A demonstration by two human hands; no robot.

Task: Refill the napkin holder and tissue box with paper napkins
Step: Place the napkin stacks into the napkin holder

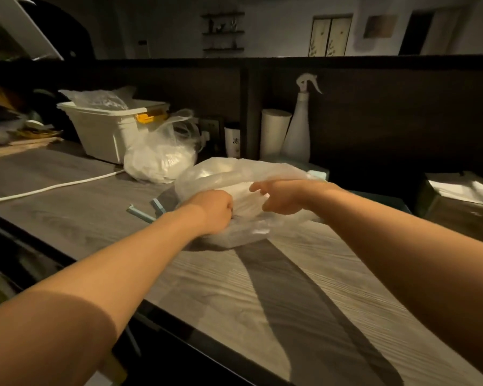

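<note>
The left hand (216,208) is closed in a fist, its grip pinching the near edge of a clear plastic bag (234,174) that lies on the bench (304,274). The right hand (283,197) reaches in from the right with fingers half curled on the bag's top film; whether its grip has closed on the plastic cannot be told. Inside the bag a white stack of paper napkins (244,195) shows through, lying flat. The bag's long axis runs left to right across the bench, and where its mouth points is unclear.

Behind it sits a second knotted bag (161,157) of white paper, and further left a white lidded bin (109,129) with plastic on top. At the far right stands a dark tissue box (457,207) with white paper showing at its top.
</note>
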